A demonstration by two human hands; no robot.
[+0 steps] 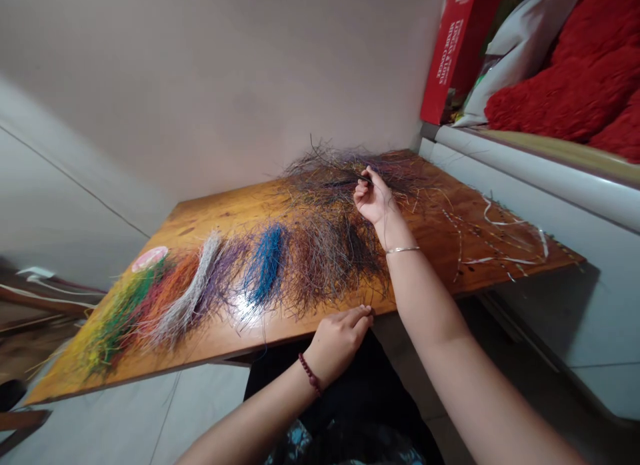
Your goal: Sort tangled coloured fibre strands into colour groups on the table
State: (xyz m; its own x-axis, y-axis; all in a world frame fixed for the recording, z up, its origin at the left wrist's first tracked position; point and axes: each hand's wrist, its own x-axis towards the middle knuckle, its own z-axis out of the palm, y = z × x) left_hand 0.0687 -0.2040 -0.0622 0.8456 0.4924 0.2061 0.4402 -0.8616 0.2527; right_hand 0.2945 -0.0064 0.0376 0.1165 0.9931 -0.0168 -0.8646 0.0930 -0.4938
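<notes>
My right hand (373,197) reaches over the far pile of tangled dark strands (325,168), its fingers pinched around thin dark strands. Close to the table's front edge is my left hand (341,340), fingers curled together with the tips near the edge. Whatever those fingers hold, if anything, is too small to make out. Between the hands lies a heap of brown and grey strands (327,258). A blue bundle of strands (267,265) sits to its left.
Further left on the wooden table (225,208) lie purple, grey-white (187,298), orange, red, green and yellow bundles (100,332). A pink round label (150,258) rests there. White strips (500,260) lie at the right. Behind stand a red box (450,58) and red fluffy fabric (575,85).
</notes>
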